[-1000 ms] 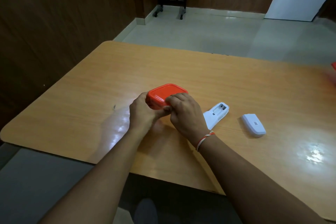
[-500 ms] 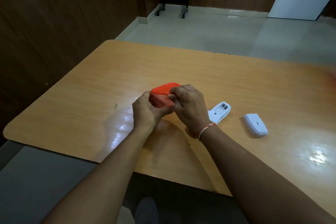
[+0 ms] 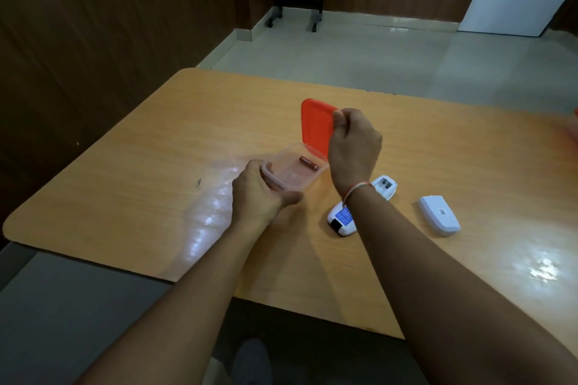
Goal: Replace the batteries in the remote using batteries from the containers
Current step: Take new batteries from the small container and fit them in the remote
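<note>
A small dark mark (image 3: 199, 183) sits on the bare wooden table (image 3: 131, 191) toward its left side. To its right, the left hand (image 3: 261, 195) grips the near left corner of a clear plastic container (image 3: 292, 170), fingers curled under its rim and thumb along the near edge; the container rests on the table. Inside it lies one reddish-brown battery (image 3: 309, 163), near the far right wall. The right hand (image 3: 355, 147) pinches the right edge of the orange lid (image 3: 316, 128), which stands nearly upright with its lower edge at the container's far right rim. A thread bracelet (image 3: 356, 189) circles that wrist. Just beside the container, partly hidden under the right forearm, lies the white remote (image 3: 362, 206), back side up, its battery compartment open at the far end. Further right, apart from it, rests the white battery cover (image 3: 439, 218)
</note>
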